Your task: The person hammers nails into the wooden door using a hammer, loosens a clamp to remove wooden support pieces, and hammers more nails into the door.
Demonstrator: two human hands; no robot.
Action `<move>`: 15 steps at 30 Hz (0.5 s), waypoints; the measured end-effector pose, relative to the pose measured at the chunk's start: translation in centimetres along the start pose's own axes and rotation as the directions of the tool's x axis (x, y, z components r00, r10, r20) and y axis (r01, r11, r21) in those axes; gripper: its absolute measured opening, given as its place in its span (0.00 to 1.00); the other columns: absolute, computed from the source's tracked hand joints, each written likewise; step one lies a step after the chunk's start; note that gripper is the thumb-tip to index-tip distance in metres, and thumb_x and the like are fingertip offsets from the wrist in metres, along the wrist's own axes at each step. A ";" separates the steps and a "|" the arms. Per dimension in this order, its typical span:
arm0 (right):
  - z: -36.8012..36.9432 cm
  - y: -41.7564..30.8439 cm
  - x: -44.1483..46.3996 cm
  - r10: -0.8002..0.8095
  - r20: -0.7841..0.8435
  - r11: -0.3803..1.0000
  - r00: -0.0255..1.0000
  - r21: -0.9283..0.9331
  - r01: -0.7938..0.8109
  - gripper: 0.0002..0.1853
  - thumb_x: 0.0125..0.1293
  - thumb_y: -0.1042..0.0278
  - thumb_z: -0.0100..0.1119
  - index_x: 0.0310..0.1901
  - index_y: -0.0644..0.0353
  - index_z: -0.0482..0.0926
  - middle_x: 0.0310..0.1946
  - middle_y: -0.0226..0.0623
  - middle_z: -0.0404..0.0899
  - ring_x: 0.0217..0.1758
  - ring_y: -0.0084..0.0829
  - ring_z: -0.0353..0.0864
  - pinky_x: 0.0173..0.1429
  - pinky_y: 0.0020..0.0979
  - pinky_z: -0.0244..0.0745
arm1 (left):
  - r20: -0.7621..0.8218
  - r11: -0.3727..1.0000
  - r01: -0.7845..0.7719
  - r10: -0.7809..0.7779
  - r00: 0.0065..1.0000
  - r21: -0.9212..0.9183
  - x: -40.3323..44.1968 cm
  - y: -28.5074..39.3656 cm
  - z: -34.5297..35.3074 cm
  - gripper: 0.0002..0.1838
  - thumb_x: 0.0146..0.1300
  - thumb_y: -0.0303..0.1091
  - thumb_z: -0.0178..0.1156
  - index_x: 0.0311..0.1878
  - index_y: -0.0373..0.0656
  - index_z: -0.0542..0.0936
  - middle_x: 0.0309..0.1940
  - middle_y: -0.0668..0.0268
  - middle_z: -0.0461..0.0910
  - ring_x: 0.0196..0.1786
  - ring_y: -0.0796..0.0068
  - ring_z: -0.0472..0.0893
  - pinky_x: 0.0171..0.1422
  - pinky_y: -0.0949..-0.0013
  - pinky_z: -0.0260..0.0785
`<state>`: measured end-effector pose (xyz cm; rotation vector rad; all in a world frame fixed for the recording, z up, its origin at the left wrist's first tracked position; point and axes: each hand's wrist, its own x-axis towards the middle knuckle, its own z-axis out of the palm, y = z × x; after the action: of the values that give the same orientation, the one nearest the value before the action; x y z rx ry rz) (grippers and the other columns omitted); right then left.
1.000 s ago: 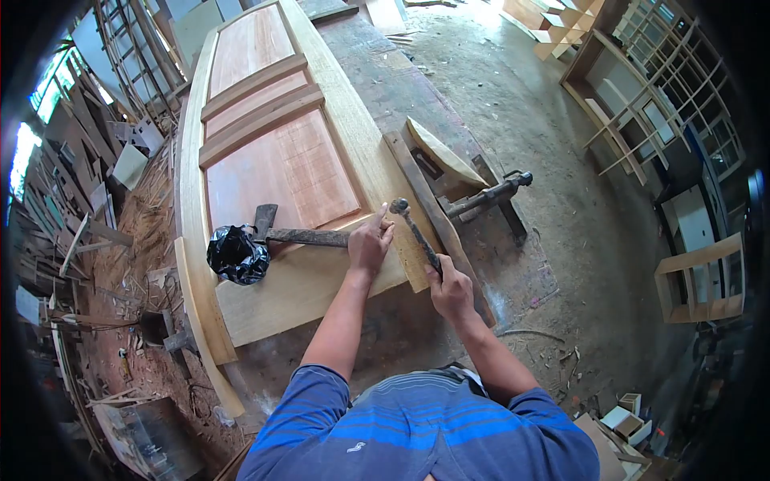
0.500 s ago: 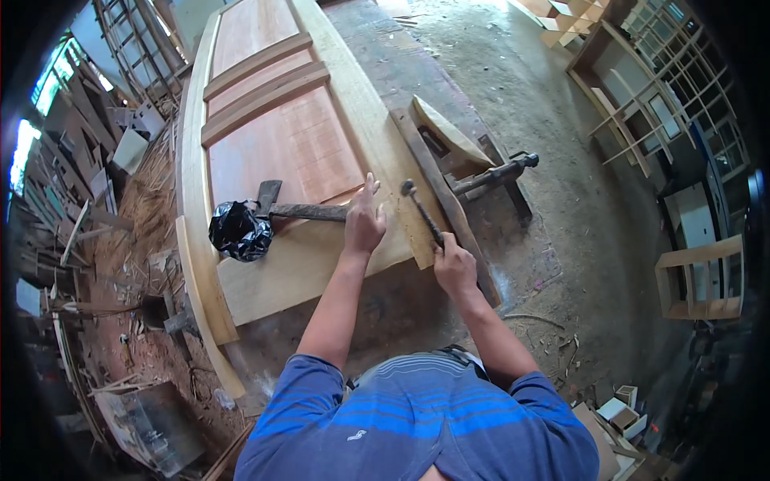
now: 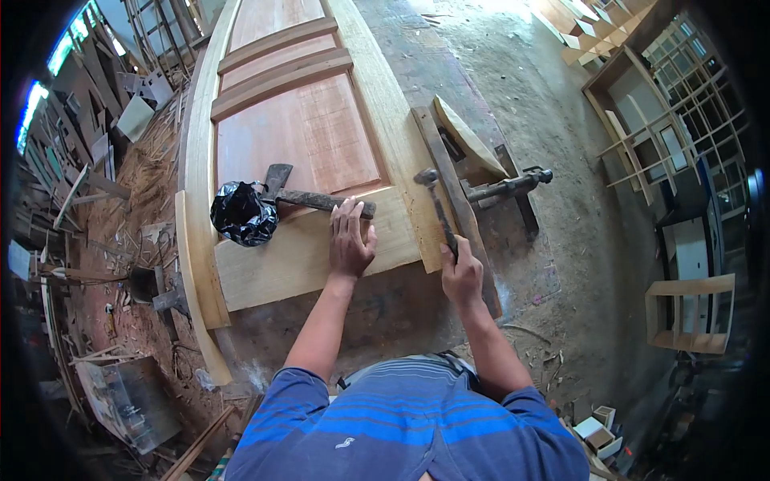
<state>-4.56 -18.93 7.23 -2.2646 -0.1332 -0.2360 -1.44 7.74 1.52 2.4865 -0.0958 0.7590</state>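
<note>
A panelled wooden door [image 3: 293,128] lies flat on the workbench before me. My left hand [image 3: 350,247] rests on its bottom rail, fingers stretched out and fingertips against the handle of a hatchet [image 3: 309,198]. The hatchet lies across the door beside a crumpled black plastic bag [image 3: 245,215]. In my right hand [image 3: 463,276] is a hammer [image 3: 438,207], gripped low on its handle. Its head hangs over the door's right edge, close to a dark wooden strip [image 3: 453,192] along that side; I cannot tell whether it touches.
A metal clamp [image 3: 513,186] and a curved wood piece [image 3: 469,136] sit right of the door. A long narrow board [image 3: 192,264] runs along its left edge. Offcuts and shavings [image 3: 144,180] cover the floor at left. Wooden frames [image 3: 690,309] stand at right.
My left hand has come down from a raised, sideways pose to lie by the hatchet handle. The hammer remains in my right hand, its head slightly shifted. The camera view has moved a little.
</note>
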 end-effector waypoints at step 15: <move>1.9 1.7 -3.1 -0.004 -0.028 0.998 1.000 -0.069 0.002 0.14 0.83 0.60 0.62 0.58 0.61 0.77 0.35 0.57 0.88 0.37 0.63 0.90 0.38 0.60 0.81 | 0.033 0.999 0.024 -0.025 0.999 0.027 -0.7 0.0 0.2 0.29 0.68 0.33 0.65 0.72 0.38 0.75 0.75 0.48 0.76 0.82 0.45 0.71 0.92 0.40 0.55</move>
<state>-7.07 -18.62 4.11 -2.3284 -0.1155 -0.2776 -1.94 7.59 0.98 2.5216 -0.0680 0.7133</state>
